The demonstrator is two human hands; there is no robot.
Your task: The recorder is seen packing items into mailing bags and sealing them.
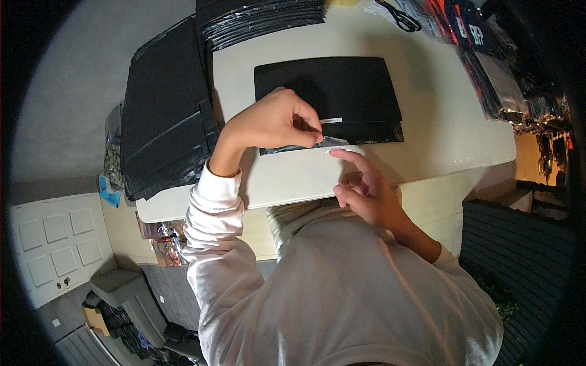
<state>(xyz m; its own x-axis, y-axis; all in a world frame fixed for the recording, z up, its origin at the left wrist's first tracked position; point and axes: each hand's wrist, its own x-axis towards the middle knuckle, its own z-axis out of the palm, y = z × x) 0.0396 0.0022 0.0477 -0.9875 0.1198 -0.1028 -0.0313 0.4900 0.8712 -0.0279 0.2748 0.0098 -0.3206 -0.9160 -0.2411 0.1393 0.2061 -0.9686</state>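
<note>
A flat black packet [342, 85] lies on the white table [427, 122] in front of me, with a shiny clear plastic flap [334, 141] along its near edge. A short white strip [331, 120] shows on its black face. My left hand [274, 119] is over the packet's near left part, thumb and fingers pinched on the plastic flap. Just nearer to me, my right hand [369, 195] has its index finger stretched toward the flap and its thumb apart. A tiny white bit [328, 152] shows by that index fingertip; whether it sticks there I cannot tell.
Large stacks of black packets [165, 116] cover the table's left side, with another black stack [262, 24] at the back. Black-handled scissors [403, 18] lie at the far right. Plastic-wrapped packets [488, 73] pile up along the right edge. A dark ribbed panel [513, 268] stands at the right.
</note>
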